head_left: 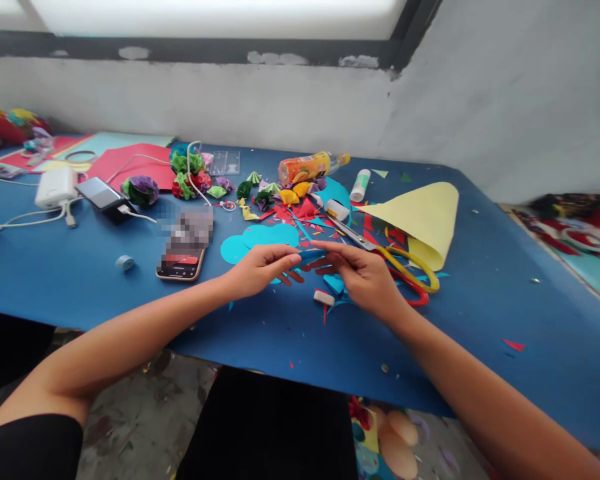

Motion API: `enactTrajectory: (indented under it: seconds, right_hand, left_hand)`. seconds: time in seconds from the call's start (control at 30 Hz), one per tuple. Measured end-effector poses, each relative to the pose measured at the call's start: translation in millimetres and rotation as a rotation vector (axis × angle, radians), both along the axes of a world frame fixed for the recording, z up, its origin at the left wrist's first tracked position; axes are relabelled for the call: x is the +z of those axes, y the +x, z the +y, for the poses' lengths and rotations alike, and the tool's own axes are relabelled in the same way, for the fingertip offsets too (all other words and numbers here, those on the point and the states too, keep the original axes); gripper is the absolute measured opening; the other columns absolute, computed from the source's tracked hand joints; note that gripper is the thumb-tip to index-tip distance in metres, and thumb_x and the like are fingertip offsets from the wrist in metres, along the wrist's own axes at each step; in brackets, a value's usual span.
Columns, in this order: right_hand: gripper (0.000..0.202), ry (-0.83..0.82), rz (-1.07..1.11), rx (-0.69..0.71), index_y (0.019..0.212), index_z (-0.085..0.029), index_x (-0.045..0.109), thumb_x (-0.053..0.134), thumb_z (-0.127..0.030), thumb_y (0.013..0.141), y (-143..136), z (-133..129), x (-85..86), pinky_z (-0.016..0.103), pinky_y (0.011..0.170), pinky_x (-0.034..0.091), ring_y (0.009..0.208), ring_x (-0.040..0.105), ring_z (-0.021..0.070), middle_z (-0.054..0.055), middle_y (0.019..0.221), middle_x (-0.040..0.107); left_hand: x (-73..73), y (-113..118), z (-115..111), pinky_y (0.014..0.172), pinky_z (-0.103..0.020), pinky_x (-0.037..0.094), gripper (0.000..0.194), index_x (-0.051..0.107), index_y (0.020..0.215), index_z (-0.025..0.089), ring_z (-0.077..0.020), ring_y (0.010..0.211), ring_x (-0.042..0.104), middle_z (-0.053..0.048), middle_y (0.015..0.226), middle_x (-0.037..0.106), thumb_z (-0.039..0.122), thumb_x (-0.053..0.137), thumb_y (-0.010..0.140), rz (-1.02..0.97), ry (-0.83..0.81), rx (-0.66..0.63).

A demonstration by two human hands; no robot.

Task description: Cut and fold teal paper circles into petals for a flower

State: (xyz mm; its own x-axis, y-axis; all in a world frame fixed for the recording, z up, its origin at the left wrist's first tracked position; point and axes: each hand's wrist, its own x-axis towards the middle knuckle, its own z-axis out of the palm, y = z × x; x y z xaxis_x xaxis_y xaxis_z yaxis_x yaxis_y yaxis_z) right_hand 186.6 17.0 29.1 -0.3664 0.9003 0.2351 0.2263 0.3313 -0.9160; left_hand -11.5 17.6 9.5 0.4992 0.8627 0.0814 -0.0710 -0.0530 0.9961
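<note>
Between my two hands is a folded piece of blue paper (311, 255), held above the table's front part. My left hand (266, 268) pinches its left end between thumb and fingers. On the other end, my right hand (363, 273) grips it with the index finger stretched along the top edge. Light-blue paper circles (260, 241) lie overlapping just behind my left hand. Scissors (380, 250) with yellow and red handles rest open behind my right hand. A white eraser (324, 297) sits on the table below the paper.
Red and blue paper scraps surround a glue stick (361, 185), a juice bottle (310, 167) and a rolled yellow sheet (420, 217). Left of my hands lie a phone (186, 243), another phone (101, 195) on a cable and a white power bank (56, 187). Paper flowers (187, 170) stand behind.
</note>
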Motion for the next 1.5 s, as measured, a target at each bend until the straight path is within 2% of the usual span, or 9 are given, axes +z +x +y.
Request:
enactTrajectory:
  seconds: [0.13, 0.3, 0.6, 0.7, 0.8, 1.0, 1.13, 1.3, 1.5]
  right_hand:
    - [0.035, 0.028, 0.011, 0.004, 0.113, -0.020, 0.061, 0.062, -0.033, 0.081, -4, -3, -2.1, 0.033, 0.076, 0.058, 0.088, 0.067, 0.0187, 0.007, 0.105, 0.068]
    - [0.035, 0.116, -0.105, 0.061, 0.120, -0.021, 0.053, 0.052, -0.018, 0.085, -9, -10, -5.1, 0.036, 0.083, 0.056, 0.098, 0.065, 0.0185, 0.008, 0.113, 0.066]
    - [0.024, 0.321, -0.412, 0.027, 0.107, -0.017, 0.059, 0.052, -0.025, 0.086, -8, -11, -6.1, 0.035, 0.074, 0.056, 0.084, 0.066, 0.0205, 0.010, 0.103, 0.067]
    - [0.023, 0.344, -0.435, 0.034, 0.106, -0.017, 0.059, 0.050, -0.027, 0.088, -9, -11, -6.8, 0.035, 0.075, 0.055, 0.086, 0.065, 0.0205, 0.010, 0.101, 0.067]
    - [0.033, 0.355, -0.420, 0.032, 0.118, -0.016, 0.051, 0.052, -0.029, 0.088, -9, -14, -6.5, 0.032, 0.072, 0.055, 0.083, 0.065, 0.0190, 0.009, 0.100, 0.066]
    - [0.040, 0.745, -0.565, 0.062, 0.124, -0.025, 0.047, 0.040, -0.010, 0.088, -6, -17, -6.2, 0.024, 0.059, 0.051, 0.077, 0.062, 0.0139, 0.005, 0.097, 0.060]
    - [0.045, 0.997, -0.645, 0.032, 0.124, -0.028, 0.050, 0.042, -0.005, 0.086, -4, -17, -6.8, 0.021, 0.057, 0.049, 0.077, 0.060, 0.0125, 0.005, 0.099, 0.057]
    - [0.038, 1.063, -0.656, 0.034, 0.114, -0.029, 0.056, 0.046, -0.005, 0.085, -2, -18, -4.5, 0.024, 0.067, 0.051, 0.086, 0.060, 0.0147, 0.004, 0.100, 0.058]
    - [0.024, 1.112, -0.588, 0.003, 0.101, -0.026, 0.059, 0.049, -0.011, 0.086, 0, -14, -8.3, 0.034, 0.086, 0.051, 0.103, 0.056, 0.0199, 0.008, 0.109, 0.056]
  left_hand:
    - [-6.6, 5, -1, 0.068, -0.024, 0.053, 0.032, 0.061, 0.099, 0.012, -0.0130, 0.075, 0.067, -0.006, 0.089, 0.069, 0.033, 0.068, 0.075, -0.022, 0.011, 0.048]
    - [-11.3, 7, -3, 0.073, -0.026, 0.052, 0.023, 0.057, 0.089, 0.013, -0.0138, 0.077, 0.067, -0.006, 0.084, 0.070, 0.032, 0.063, 0.078, 0.030, 0.031, 0.104]
    - [11.3, -8, -8, 0.074, -0.030, 0.046, 0.040, 0.064, 0.095, 0.017, -0.0216, 0.089, 0.060, -0.008, 0.098, 0.065, 0.049, 0.066, 0.073, 0.763, 0.551, -0.146]
    - [12.7, -12, -8, 0.070, -0.027, 0.045, 0.024, 0.064, 0.099, 0.018, -0.0196, 0.086, 0.061, -0.007, 0.101, 0.066, 0.028, 0.061, 0.078, 0.842, 0.608, -0.217]
    - [11.7, -13, -6, 0.063, -0.024, 0.042, 0.022, 0.067, 0.092, 0.018, -0.0163, 0.075, 0.061, -0.005, 0.089, 0.068, 0.013, 0.054, 0.075, 0.904, 0.622, -0.095]
    - [17.3, -11, -2, 0.053, -0.018, 0.040, 0.007, 0.059, 0.077, 0.014, -0.0076, 0.058, 0.053, 0.001, 0.067, 0.061, 0.016, 0.058, 0.070, 0.448, 0.285, 0.256]
    - [21.8, -7, -5, 0.045, -0.015, 0.039, 0.017, 0.049, 0.078, 0.015, -0.0048, 0.048, 0.048, 0.004, 0.060, 0.056, 0.021, 0.062, 0.068, 0.200, 0.034, 0.241]
    - [24.1, -4, -11, 0.042, -0.015, 0.045, 0.042, 0.051, 0.102, 0.017, -0.0075, 0.055, 0.053, 0.003, 0.069, 0.059, 0.022, 0.069, 0.066, 0.118, -0.037, 0.175]
    - [24.4, -3, -14, 0.049, -0.017, 0.047, 0.020, 0.063, 0.081, 0.012, -0.0071, 0.056, 0.054, 0.001, 0.066, 0.059, 0.030, 0.064, 0.075, 0.064, -0.070, 0.101]
